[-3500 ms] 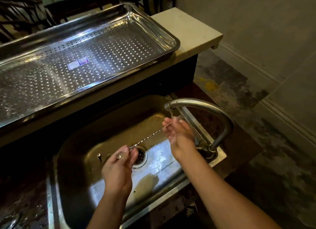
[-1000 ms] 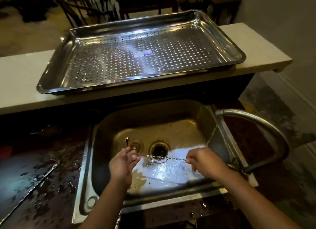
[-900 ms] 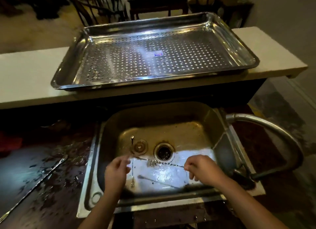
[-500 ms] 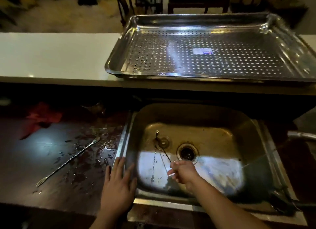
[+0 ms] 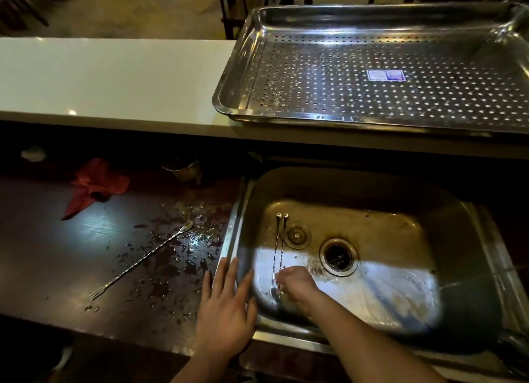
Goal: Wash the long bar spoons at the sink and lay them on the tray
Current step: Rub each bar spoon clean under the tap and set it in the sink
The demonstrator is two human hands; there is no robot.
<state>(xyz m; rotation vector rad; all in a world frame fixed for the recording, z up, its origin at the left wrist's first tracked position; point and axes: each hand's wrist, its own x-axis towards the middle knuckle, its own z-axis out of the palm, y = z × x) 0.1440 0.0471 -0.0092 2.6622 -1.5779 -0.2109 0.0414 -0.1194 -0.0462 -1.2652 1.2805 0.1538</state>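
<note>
Two long twisted bar spoons [image 5: 279,248] lie side by side in the steel sink [image 5: 469,239], left of the drain. My right hand [image 5: 294,282] is down in the basin with its fingers curled over their near ends. My left hand [image 5: 226,305] rests flat, fingers straight, on the sink's left rim. A third bar spoon [image 5: 143,264] with a fork end lies diagonally on the wet dark counter to the left. The perforated steel tray [image 5: 246,67] sits on the white ledge behind the sink, with no spoons in it.
A red cloth [image 5: 94,186] and a small metal cup [image 5: 184,169] sit at the back of the dark counter. A drain plug [image 5: 297,235] lies beside the open drain [image 5: 339,256]. The white ledge [image 5: 114,79] stretches left of the tray.
The view swung left, away from the tap. My left hand let go of the spoon and moved onto the sink rim. My right hand brought its spoon alongside the other one in the basin.
</note>
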